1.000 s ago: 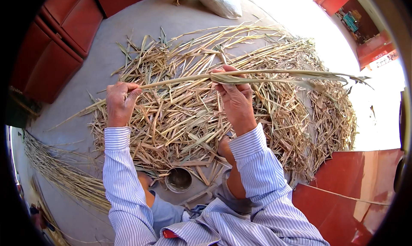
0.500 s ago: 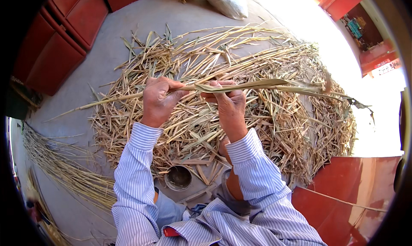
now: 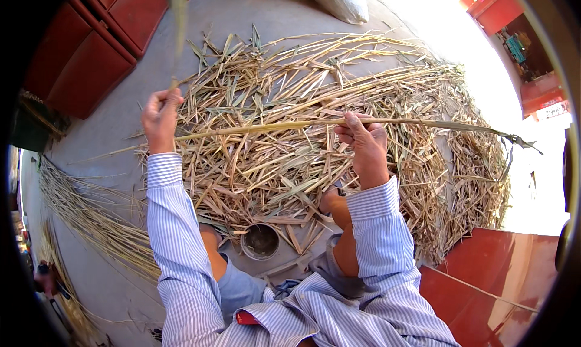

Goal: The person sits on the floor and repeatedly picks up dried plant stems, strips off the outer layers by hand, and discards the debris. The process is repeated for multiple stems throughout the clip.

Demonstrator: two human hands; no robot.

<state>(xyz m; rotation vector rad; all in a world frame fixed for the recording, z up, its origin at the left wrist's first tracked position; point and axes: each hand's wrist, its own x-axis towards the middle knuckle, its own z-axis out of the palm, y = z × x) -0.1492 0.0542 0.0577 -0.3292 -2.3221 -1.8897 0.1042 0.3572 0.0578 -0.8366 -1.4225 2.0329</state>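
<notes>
Yellow stalk (image 3: pixel 272 128) runs crosswise in front of me, held up over the pile of dry leaves (image 3: pixel 260 177) on the floor (image 3: pixel 209 20). Half a second ago both hands were close together on it; now the left hand (image 3: pixel 160 122) has swung up and away to the left, and the broad leaf beside the right hand (image 3: pixel 367 142) no longer shows there. I see the left fingertips pinching a leaf strip (image 3: pixel 179 14), blurred and cut off by the top edge. The stalk passes behind the left wrist; whether they touch, I can't tell. Glare washes out the floor at upper right. My right hand pinches the stalk between thumb and fingers, the other fingers curled.
</notes>
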